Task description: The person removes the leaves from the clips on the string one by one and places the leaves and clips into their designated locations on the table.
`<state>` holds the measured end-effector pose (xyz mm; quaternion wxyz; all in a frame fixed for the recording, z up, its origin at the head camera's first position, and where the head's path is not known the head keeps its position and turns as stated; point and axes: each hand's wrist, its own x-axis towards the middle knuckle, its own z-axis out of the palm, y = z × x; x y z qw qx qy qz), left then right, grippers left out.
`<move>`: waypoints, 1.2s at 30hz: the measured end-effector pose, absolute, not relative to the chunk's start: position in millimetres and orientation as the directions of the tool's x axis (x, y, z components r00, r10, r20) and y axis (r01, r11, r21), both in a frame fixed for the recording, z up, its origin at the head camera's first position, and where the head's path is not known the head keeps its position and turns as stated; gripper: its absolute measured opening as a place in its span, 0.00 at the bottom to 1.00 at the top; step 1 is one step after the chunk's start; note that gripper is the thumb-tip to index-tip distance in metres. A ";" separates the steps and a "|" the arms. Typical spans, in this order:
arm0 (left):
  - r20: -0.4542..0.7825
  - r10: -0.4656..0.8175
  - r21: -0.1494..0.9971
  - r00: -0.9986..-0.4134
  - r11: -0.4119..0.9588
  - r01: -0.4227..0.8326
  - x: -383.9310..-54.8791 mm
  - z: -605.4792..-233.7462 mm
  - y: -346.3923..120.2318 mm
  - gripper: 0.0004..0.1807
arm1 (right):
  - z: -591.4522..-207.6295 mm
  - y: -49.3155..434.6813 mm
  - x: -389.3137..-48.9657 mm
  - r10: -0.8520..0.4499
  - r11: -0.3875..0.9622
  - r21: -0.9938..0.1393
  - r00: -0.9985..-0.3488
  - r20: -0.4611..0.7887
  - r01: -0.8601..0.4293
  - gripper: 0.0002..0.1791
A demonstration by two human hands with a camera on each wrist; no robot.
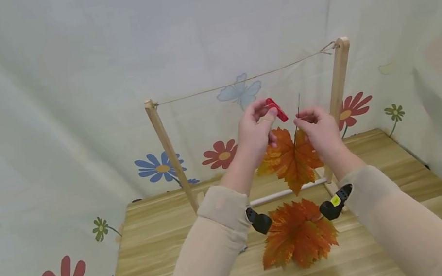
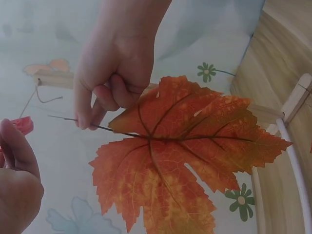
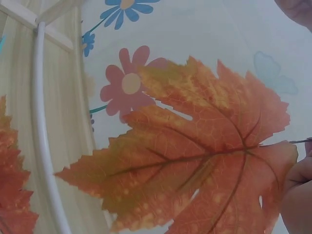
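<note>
Between thumb and fingers my left hand (image 1: 255,127) holds a red clothespin (image 1: 277,110), raised just under the string (image 1: 234,84). To its right, my right hand (image 1: 321,132) pinches the thin dark stem of an orange maple leaf (image 1: 294,160). The leaf hangs down below the fingers with its stem tip pointing up, as the left wrist view shows of the leaf (image 2: 170,141) and the right hand (image 2: 114,73). In the right wrist view the leaf (image 3: 204,151) fills much of the picture, and the clothespin is out of sight.
A wooden frame with a left post (image 1: 170,154) and a right post (image 1: 339,75) carries the string. A white rod (image 1: 264,198) joins its base. More orange leaves (image 1: 298,238) lie on the wooden table (image 1: 156,248), before a flower-printed cloth backdrop (image 1: 61,87).
</note>
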<state>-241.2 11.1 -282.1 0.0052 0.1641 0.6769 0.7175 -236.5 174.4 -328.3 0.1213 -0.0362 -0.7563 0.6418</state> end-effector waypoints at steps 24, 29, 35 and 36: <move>0.098 0.171 0.990 -0.980 -0.118 0.078 -235.5 -365.1 -29.9 0.19 | -367.0 179.1 -224.3 0.211 -0.147 -0.988 -0.977 0.008 -0.040 0.08; 0.059 0.179 0.995 -0.982 -0.094 0.042 -232.2 -379.0 -39.0 0.18 | -375.5 178.7 -222.9 0.239 -0.235 -0.972 -0.970 -0.035 -0.022 0.09; 0.024 0.166 0.997 -0.986 -0.075 0.011 -229.6 -394.7 -48.1 0.19 | -388.1 177.7 -221.6 0.272 -0.298 -0.954 -0.959 -0.076 -0.009 0.07; 0.020 0.162 0.997 -0.987 -0.074 0.008 -229.2 -396.9 -49.6 0.19 | -389.9 177.4 -221.5 0.279 -0.311 -0.951 -0.957 -0.082 -0.009 0.07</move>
